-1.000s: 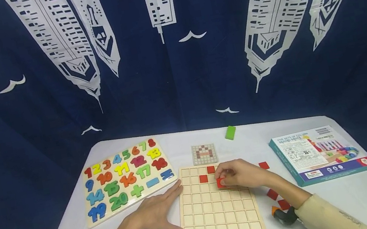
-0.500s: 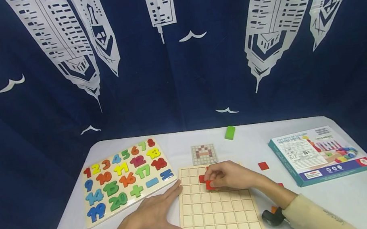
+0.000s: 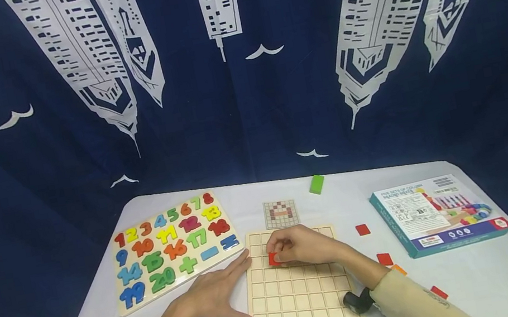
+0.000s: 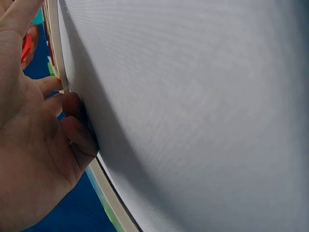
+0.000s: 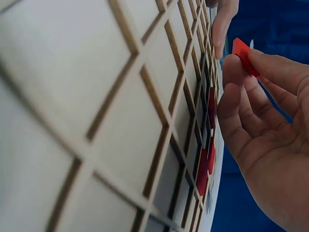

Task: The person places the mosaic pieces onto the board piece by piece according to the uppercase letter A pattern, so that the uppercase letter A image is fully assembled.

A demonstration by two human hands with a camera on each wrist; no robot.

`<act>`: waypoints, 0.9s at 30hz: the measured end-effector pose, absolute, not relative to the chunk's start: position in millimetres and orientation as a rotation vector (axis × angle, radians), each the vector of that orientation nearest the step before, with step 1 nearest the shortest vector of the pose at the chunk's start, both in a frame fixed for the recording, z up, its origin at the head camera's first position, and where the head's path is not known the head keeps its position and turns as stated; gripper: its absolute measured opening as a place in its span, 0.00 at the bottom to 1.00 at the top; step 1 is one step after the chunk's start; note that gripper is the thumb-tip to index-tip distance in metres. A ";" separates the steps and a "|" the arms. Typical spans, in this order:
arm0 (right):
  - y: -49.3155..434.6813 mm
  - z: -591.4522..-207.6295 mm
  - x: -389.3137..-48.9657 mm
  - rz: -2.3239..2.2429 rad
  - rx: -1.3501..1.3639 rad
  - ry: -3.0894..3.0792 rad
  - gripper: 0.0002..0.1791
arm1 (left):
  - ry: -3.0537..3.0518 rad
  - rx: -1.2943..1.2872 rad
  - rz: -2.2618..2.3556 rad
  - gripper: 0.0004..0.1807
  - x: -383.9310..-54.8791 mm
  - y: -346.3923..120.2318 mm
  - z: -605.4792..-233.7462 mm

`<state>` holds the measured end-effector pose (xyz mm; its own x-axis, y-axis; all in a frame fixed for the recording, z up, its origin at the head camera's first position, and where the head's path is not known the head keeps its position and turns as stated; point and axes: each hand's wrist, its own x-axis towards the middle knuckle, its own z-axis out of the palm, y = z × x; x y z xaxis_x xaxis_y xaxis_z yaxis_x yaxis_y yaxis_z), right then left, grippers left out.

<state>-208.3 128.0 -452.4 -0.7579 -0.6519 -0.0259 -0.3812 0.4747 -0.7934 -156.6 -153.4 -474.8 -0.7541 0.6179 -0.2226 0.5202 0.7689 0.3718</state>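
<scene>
In the head view a wooden grid board with square cells lies on the white table. My right hand pinches a red square tile between thumb and fingers over its upper left part. The right wrist view shows that tile tilted and raised off the board. Red tiles sit in cells there; in the head view the hand hides them. My left hand lies at the board's left edge, fingers extended and thumb touching the corner. The left wrist view shows its palm side.
A small pattern card lies beyond the board. At left is a number puzzle, and at right a boxed toy. Loose red tiles and an orange piece lie right of the board. A green block stands farther back.
My right hand has moved left across the board with the red tile, from the middle columns toward the left ones. The left hand has stayed in place.
</scene>
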 end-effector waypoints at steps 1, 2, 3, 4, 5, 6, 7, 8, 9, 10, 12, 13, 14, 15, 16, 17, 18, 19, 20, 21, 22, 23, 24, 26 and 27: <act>126.4 -452.4 -208.7 -1.165 -0.875 2.407 0.10 | 2.631 0.874 0.412 0.69 -156.6 -153.6 -474.8; 125.0 -452.5 -209.1 -1.159 -0.877 2.412 0.09 | 2.631 0.875 0.411 0.69 -156.6 -153.7 -474.7; 123.7 -452.8 -209.8 -1.152 -0.876 2.417 0.09 | 2.632 0.875 0.410 0.69 -156.5 -153.8 -474.6; 122.5 -452.9 -210.2 -1.146 -0.875 2.420 0.09 | 2.634 0.876 0.408 0.69 -156.5 -153.8 -474.4; 121.5 -453.1 -210.6 -1.139 -0.876 2.425 0.08 | 2.634 0.877 0.408 0.69 -156.4 -153.9 -474.2; 120.7 -453.4 -211.0 -1.133 -0.877 2.428 0.08 | 2.634 0.877 0.407 0.69 -156.3 -153.9 -473.9; 119.9 -453.5 -211.3 -1.129 -0.878 2.431 0.07 | 2.635 0.877 0.406 0.69 -156.2 -153.9 -473.6; 119.3 -453.9 -211.7 -1.125 -0.878 2.433 0.07 | 2.635 0.878 0.405 0.69 -156.1 -153.9 -473.3; 118.7 -454.0 -212.1 -1.121 -0.878 2.436 0.07 | 2.635 0.876 0.404 0.69 -156.1 -153.8 -473.0; 118.2 -454.2 -212.4 -1.117 -0.879 2.440 0.07 | 2.634 0.875 0.404 0.69 -156.0 -153.7 -472.7; 117.1 -454.3 -212.8 -1.104 -0.876 2.448 0.07 | 2.633 0.874 0.401 0.69 -155.9 -153.4 -472.2; 116.4 -454.2 -213.0 -1.096 -0.874 2.453 0.08 | 2.632 0.874 0.401 0.69 -155.9 -153.2 -472.0; 115.7 -454.0 -213.0 -1.085 -0.874 2.460 0.08 | 2.629 0.873 0.403 0.69 -155.8 -153.1 -471.8; 114.9 -453.6 -212.8 -1.076 -0.873 2.465 0.08 | 2.627 0.873 0.404 0.69 -155.6 -152.9 -471.5; 114.1 -453.2 -212.8 -1.065 -0.876 2.470 0.08 | 2.626 0.873 0.404 0.69 -155.6 -152.9 -471.3; 113.3 -452.8 -212.5 -1.055 -0.877 2.473 0.08 | 2.624 0.872 0.404 0.69 -155.5 -152.8 -471.1; 112.5 -452.5 -212.4 -1.047 -0.881 2.477 0.08 | 2.622 0.870 0.406 0.69 -155.5 -152.8 -471.0; 111.9 -452.5 -212.4 -1.038 -0.886 2.481 0.08 | 2.622 0.869 0.406 0.69 -155.5 -152.9 -470.8; 111.3 -452.4 -212.4 -1.031 -0.891 2.481 0.08 | 2.621 0.868 0.405 0.69 -155.5 -153.0 -470.7; 110.8 -452.5 -212.4 -1.026 -0.893 2.481 0.08 | 2.621 0.867 0.403 0.69 -155.3 -153.0 -470.6; 110.4 -452.8 -212.5 -1.021 -0.897 2.481 0.08 | 2.622 0.866 0.404 0.69 -155.5 -153.1 -470.6; 110.2 -453.2 -212.5 -1.018 -0.898 2.479 0.08 | 2.621 0.866 0.405 0.68 -155.3 -153.1 -470.6; 109.9 -453.6 -212.7 -1.013 -0.900 2.480 0.08 | 2.621 0.867 0.406 0.68 -155.2 -153.1 -470.6; 109.6 -454.3 -212.8 -1.011 -0.906 2.479 0.08 | 2.620 0.867 0.407 0.68 -155.0 -153.2 -470.8; 109.4 -454.5 -212.8 -1.009 -0.908 2.479 0.08 | 2.620 0.869 0.407 0.68 -155.0 -153.2 -470.9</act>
